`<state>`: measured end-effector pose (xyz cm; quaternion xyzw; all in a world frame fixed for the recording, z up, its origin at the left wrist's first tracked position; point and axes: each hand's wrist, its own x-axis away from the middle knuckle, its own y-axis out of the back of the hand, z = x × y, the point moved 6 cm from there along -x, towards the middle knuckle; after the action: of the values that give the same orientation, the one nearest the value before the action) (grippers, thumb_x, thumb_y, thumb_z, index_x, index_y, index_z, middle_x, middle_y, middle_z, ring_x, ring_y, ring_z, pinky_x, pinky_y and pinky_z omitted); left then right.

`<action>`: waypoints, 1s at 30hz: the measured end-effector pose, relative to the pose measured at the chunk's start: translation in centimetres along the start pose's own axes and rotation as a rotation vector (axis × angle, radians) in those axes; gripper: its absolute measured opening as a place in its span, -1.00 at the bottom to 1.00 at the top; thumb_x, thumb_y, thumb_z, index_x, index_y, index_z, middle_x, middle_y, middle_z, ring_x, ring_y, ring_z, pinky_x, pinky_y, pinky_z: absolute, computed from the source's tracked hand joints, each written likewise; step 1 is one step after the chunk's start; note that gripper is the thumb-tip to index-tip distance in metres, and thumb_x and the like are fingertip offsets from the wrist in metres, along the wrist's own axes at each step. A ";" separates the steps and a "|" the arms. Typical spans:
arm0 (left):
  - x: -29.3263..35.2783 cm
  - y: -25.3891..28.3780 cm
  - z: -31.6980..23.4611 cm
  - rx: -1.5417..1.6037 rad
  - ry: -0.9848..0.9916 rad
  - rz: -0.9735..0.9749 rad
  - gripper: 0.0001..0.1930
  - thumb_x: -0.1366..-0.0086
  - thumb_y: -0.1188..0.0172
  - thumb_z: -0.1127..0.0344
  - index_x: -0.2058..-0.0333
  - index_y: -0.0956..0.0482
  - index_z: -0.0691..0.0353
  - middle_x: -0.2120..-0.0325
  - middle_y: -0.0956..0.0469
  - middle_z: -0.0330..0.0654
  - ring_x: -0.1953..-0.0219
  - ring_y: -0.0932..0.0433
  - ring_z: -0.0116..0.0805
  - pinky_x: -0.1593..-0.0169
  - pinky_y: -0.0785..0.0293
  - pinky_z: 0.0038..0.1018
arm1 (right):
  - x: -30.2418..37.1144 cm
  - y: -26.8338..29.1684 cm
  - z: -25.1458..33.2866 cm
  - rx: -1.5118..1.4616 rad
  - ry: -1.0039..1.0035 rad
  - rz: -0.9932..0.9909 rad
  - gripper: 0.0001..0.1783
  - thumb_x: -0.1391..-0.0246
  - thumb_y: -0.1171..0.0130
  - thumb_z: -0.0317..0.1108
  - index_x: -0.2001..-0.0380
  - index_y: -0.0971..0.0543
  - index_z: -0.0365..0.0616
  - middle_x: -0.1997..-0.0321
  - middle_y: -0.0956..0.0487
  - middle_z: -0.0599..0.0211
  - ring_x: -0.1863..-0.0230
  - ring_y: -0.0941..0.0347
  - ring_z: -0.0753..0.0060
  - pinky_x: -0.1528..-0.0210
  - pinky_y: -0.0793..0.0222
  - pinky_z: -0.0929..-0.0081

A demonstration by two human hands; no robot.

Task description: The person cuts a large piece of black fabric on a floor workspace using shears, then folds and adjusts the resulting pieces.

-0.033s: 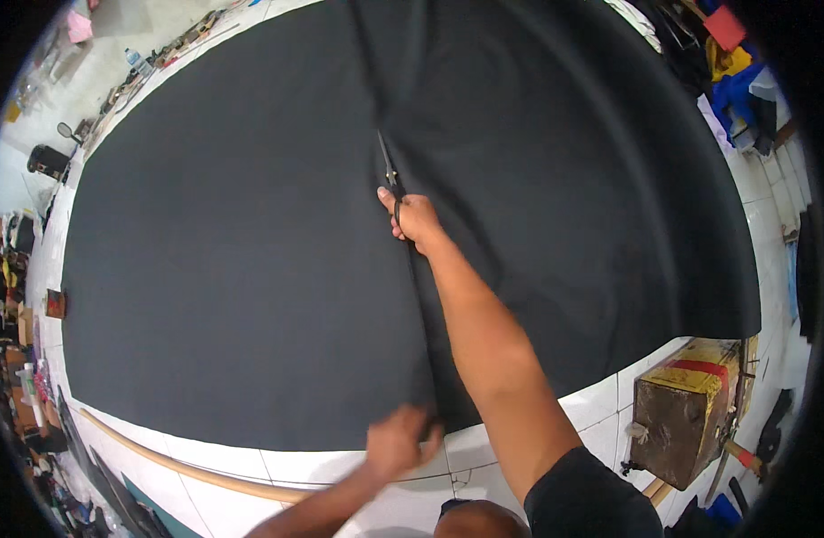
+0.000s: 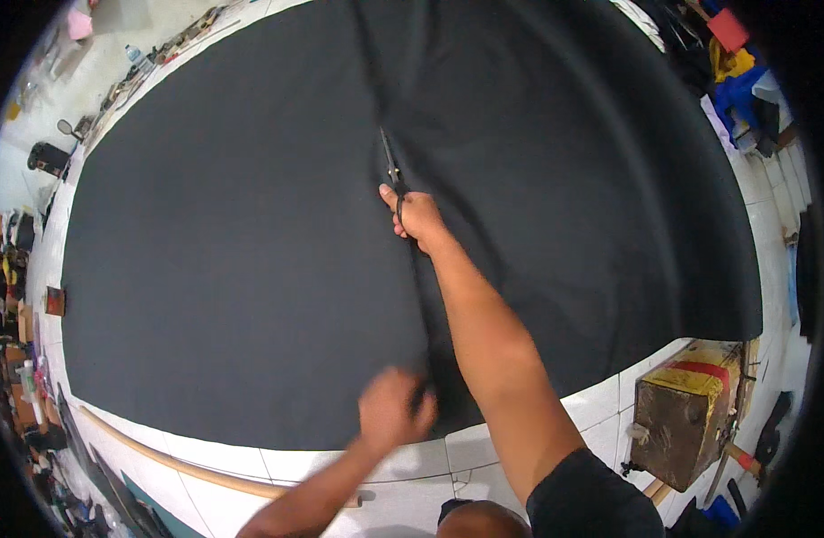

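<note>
A broad sheet of black material (image 2: 224,251) is spread over the floor, with a long slit running from its near edge toward the middle. My right hand (image 2: 418,218) is wrapped round the handles of a pair of scissors (image 2: 392,169) at the far end of this slit. The blades point away from me and lie at the material, slightly parted if at all. Near the front edge, my left hand (image 2: 394,408) is smeared by motion. A dark fold of the sheet shows between its thumb and fingers, beside the slit.
At the right stands a worn box (image 2: 676,421) with yellow and red on top, close to the sheet's corner. A long wooden pole (image 2: 179,464) lies on white tiles (image 2: 412,462) in front. A small tin (image 2: 55,302) touches the left edge. Clutter lines both sides.
My left hand has moved forward from the sheet's near edge, further onto the sheet along the slit. The right hand and scissors have hardly moved.
</note>
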<state>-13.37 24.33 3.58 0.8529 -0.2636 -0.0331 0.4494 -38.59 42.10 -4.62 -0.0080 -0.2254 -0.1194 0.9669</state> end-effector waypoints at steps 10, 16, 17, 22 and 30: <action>-18.5 3.2 6.0 -0.353 0.008 -0.227 -0.05 -0.18 -0.17 -0.19 -0.38 -0.09 0.30 -0.40 0.01 0.21 -0.47 0.11 0.16 -0.45 0.24 0.05 | 0.3 -0.4 1.6 0.050 -0.090 0.003 -0.40 -0.14 -0.26 0.20 0.56 -0.44 -0.15 0.64 -0.44 0.37 0.67 -0.35 0.54 0.62 -0.29 0.52; -19.1 3.6 5.9 -0.295 0.072 -0.121 0.02 -0.09 -0.23 -0.25 -0.37 -0.12 0.30 -0.40 0.00 0.21 -0.46 0.08 0.19 -0.45 0.25 0.08 | 0.3 -0.1 2.1 -0.026 -0.195 0.022 -0.41 -0.15 -0.24 0.20 0.57 -0.42 -0.12 0.67 -0.41 0.40 0.68 -0.35 0.56 0.61 -0.26 0.56; -19.1 3.5 6.1 -0.278 0.071 -0.132 0.02 -0.08 -0.24 -0.27 -0.37 -0.13 0.29 -0.40 -0.01 0.22 -0.46 0.09 0.18 -0.45 0.26 0.08 | 0.3 -0.5 1.8 -0.013 -0.193 -0.016 -0.41 -0.15 -0.25 0.20 0.57 -0.42 -0.12 0.67 -0.42 0.40 0.68 -0.35 0.55 0.60 -0.27 0.55; -18.5 2.5 7.1 -0.273 0.077 -0.141 0.02 -0.04 -0.25 -0.30 -0.33 -0.21 0.30 -0.38 -0.04 0.25 -0.44 0.04 0.24 -0.41 0.17 0.18 | -1.8 -1.2 1.5 0.217 -0.105 -0.127 -0.40 -0.13 -0.26 0.19 0.61 -0.39 -0.11 0.68 -0.44 0.40 0.68 -0.39 0.51 0.57 -0.31 0.46; -18.5 1.8 7.1 -0.301 0.060 -0.114 0.02 -0.02 -0.27 -0.32 -0.30 -0.26 0.31 -0.35 -0.08 0.31 -0.41 -0.01 0.29 -0.37 0.12 0.25 | -16.3 -1.1 11.0 0.144 -0.113 -0.115 -0.36 -0.09 -0.27 0.25 0.66 -0.36 -0.08 0.71 -0.39 0.40 0.71 -0.34 0.54 0.60 -0.28 0.49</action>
<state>-32.12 27.09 -2.60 0.7901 -0.1931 -0.0722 0.5772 -57.80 45.50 -1.94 0.0680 -0.2876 -0.1577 0.9422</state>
